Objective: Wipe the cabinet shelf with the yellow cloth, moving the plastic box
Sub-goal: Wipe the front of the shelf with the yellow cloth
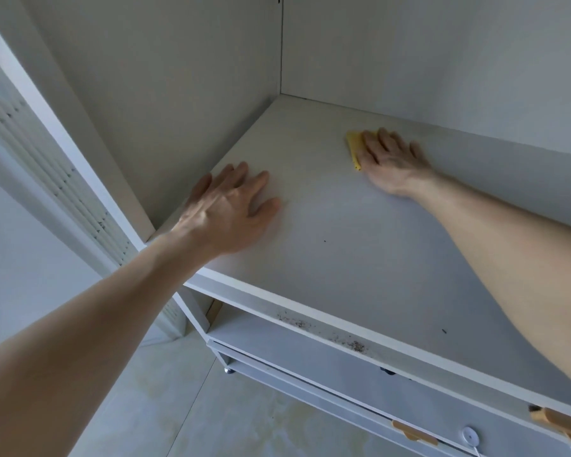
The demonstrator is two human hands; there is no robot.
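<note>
Head view: right hand [388,163] flat, fingers straight, pressing yellow cloth [354,147] onto cabinet shelf [360,245] near back wall; cloth's visible strip runs front-to-back. Left hand [231,209] spread flat on shelf, holding nothing.

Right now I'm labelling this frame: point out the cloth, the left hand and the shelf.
cloth [354,149], head view, exposed yellow edge.
left hand [226,209], head view, back of hand.
shelf [360,258], head view, bare top surface.

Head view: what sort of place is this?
Probably a room at home, at an open white cabinet: a bare shelf with drawers below, a slatted door and a tiled floor.
</note>
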